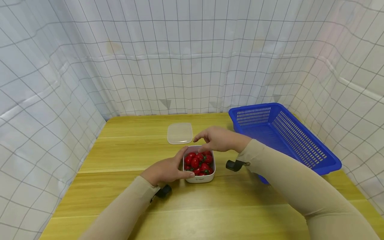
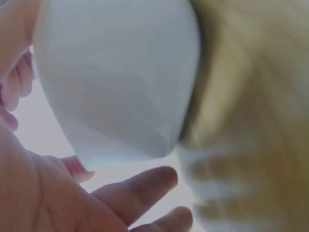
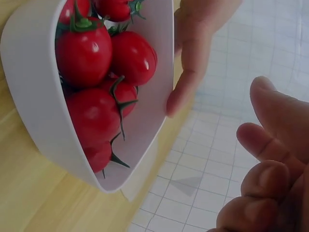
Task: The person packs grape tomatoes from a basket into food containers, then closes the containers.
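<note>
A small white square container [image 1: 200, 179] stands on the wooden table, filled with red cherry tomatoes [image 1: 195, 162], some with green stems. My left hand [image 1: 166, 170] grips the container from its left side, thumb along the near wall and fingers at the far left corner. The white wall [image 2: 120, 82] fills much of the left wrist view. My right hand [image 1: 221, 138] hovers over the container's far right rim with bent fingers and nothing between them. In the right wrist view, its thumb and fingers [image 3: 263, 181] are apart from the tomatoes [image 3: 91, 116].
A translucent square lid [image 1: 180, 133] lies flat just behind the container. At the right stands a large blue perforated basket [image 1: 328, 160], close to my right forearm. White grid-patterned curtains [image 1: 186, 66] enclose the table [image 1: 126, 150] at the back and both sides.
</note>
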`<move>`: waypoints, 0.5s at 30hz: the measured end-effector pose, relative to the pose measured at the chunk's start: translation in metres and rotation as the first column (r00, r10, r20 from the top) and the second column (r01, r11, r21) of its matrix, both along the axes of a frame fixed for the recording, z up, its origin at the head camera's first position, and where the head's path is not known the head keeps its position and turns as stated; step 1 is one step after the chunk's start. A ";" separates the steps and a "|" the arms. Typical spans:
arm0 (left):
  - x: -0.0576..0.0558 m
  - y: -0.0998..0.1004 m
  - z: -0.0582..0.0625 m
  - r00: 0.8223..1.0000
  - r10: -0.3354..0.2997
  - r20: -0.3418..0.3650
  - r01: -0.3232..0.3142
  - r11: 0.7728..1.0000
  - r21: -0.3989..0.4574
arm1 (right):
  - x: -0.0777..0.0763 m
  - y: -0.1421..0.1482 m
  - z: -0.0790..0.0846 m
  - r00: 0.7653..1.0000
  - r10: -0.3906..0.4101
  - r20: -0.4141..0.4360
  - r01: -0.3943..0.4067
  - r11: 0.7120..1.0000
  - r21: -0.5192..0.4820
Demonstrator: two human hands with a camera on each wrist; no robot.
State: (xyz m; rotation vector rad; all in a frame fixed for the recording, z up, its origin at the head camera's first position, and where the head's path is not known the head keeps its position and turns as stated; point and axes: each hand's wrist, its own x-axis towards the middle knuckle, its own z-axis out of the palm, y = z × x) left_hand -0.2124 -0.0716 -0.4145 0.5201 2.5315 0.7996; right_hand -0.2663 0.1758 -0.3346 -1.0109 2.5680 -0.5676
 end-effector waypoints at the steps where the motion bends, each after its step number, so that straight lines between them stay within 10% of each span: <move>1: -0.001 0.000 0.001 1.000 -0.002 -0.010 0.002 1.000 -0.003 | -0.002 -0.001 0.000 1.000 -0.009 -0.005 0.009 1.000 -0.003; 15: -0.038 -0.026 0.017 0.984 0.025 -0.179 -0.027 1.000 -0.011 | -0.025 -0.013 0.003 0.989 -0.087 -0.117 0.093 0.994 0.049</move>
